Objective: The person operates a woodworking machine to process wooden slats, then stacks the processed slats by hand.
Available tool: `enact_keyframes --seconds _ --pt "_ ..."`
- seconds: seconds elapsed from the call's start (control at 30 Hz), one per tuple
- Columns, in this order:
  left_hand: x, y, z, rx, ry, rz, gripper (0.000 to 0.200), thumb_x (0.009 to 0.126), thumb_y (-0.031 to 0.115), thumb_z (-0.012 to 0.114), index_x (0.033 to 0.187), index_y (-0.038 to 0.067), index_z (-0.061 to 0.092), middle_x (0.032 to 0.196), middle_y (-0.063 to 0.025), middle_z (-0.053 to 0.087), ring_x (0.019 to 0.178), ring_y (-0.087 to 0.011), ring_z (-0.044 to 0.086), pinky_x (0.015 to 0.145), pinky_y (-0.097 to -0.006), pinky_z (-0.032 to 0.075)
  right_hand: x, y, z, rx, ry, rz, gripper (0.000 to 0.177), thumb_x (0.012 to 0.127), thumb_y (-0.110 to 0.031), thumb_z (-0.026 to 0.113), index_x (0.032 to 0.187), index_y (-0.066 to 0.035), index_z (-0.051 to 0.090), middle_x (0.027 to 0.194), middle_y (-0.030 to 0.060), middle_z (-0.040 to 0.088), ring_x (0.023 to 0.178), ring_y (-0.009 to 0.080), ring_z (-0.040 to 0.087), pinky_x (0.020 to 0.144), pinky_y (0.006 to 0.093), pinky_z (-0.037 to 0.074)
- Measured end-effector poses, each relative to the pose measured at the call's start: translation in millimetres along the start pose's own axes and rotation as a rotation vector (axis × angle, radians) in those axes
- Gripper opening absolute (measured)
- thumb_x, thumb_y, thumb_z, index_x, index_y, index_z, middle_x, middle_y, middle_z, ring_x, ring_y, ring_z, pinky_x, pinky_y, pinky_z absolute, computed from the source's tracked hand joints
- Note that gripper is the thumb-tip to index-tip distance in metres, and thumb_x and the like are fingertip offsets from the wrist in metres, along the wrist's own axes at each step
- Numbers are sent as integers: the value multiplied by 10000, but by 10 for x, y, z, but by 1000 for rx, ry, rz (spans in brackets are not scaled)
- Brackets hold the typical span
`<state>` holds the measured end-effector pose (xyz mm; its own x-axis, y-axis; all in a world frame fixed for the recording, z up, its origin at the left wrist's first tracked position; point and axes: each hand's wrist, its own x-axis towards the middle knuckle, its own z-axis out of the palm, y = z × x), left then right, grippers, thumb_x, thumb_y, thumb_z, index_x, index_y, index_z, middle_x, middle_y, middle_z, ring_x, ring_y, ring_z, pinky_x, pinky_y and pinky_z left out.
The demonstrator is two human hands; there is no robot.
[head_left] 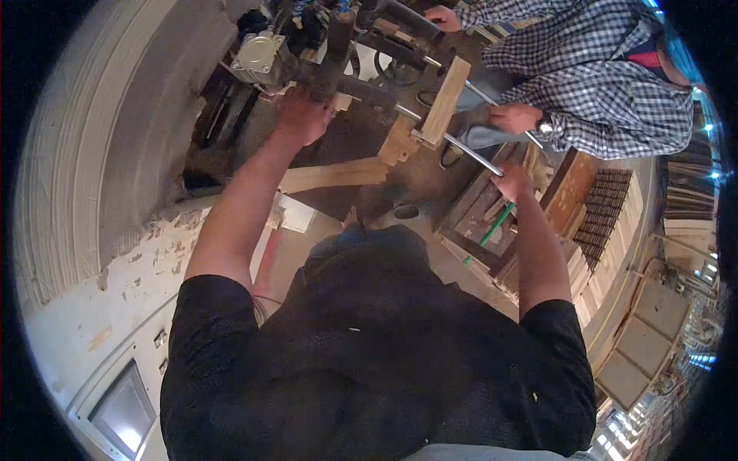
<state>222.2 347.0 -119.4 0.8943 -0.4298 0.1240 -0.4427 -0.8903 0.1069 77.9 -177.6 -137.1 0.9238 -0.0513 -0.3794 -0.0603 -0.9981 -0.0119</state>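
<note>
My right hand is closed around the near end of a shiny metal rod, which slants up and left toward the machine. My left hand reaches to the dark machine, beside a small pale wood piece; its fingers are mostly hidden. Between my hands, a straight wooden bar lies across the rod. Just left of it is a shorter wood block, touching the end of a curved wooden piece.
A co-worker in a checked shirt stands opposite, one hand at a second metal rod, the other hand at the machine. A wooden crate with a green strip is at right, near stacked slats.
</note>
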Motion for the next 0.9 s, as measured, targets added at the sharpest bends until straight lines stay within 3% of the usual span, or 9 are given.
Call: enact_keyframes --seconds 0.13,0.2,0.4,0.47,0.57,0.63,0.73,0.8,0.9 --pt "-161 8 -145 14 -302 26 412 906 314 610 1240 74 619 1241 -200 576 1151 -401 531 1016 -538 407 -102 -266 -320 64 -89 90 377 843 -422 647 999 -81 680 1031 195 702 993 428 650 868 510 521" --pt "-300 -201 26 -152 40 208 381 880 230 655 1230 82 621 1213 -181 579 1135 -387 535 975 -512 437 -57 -190 -201 72 -46 93 376 839 -424 649 990 -81 675 1009 187 704 985 425 655 857 506 527" --pt "-648 197 -434 -401 -32 293 258 877 150 666 1124 76 666 1105 -155 595 1037 -364 560 882 -463 468 -49 -151 -194 27 -79 59 382 802 -414 688 1016 -97 683 1033 194 700 1000 392 668 870 483 538" --pt "-850 410 -429 -517 -187 133 393 822 74 725 1202 111 632 1144 -150 591 1056 -377 564 908 -464 478 -50 -131 -146 71 -69 90 384 799 -395 691 1041 -97 684 1029 194 702 990 393 672 874 487 537" --pt "-1013 643 -409 -356 -211 375 429 775 96 763 1183 106 633 1149 -150 586 1073 -360 563 900 -463 476 -74 -214 -280 47 -101 88 400 804 -381 683 1065 -77 680 1054 197 702 1009 400 667 897 486 531" --pt "-1031 728 -482 -382 -175 380 373 793 143 752 1146 102 639 1144 -138 585 1069 -361 560 901 -470 467 -111 -224 -261 78 -104 97 403 808 -381 680 1067 -72 678 1056 200 701 1010 402 666 895 489 532" --pt "-681 985 -682 -460 -59 426 345 804 216 739 1117 102 651 1167 -122 568 1091 -356 549 913 -471 467 -128 -213 -327 99 -33 82 406 817 -381 672 1075 -68 673 1041 205 702 1008 402 667 883 490 537" --pt "-286 1247 -703 -626 109 415 387 765 193 777 1106 65 648 1136 -169 610 1066 -379 590 904 -447 497 -84 -193 -293 94 -99 40 414 814 -387 673 1080 -70 672 1036 198 703 1007 401 666 878 489 538" --pt "458 1621 -412 -684 97 258 405 804 248 755 1136 45 643 1107 -196 637 1030 -383 625 897 -454 518 -99 -213 -280 129 -84 89 434 806 -409 677 1081 -74 673 1033 192 704 1003 403 665 872 492 538"
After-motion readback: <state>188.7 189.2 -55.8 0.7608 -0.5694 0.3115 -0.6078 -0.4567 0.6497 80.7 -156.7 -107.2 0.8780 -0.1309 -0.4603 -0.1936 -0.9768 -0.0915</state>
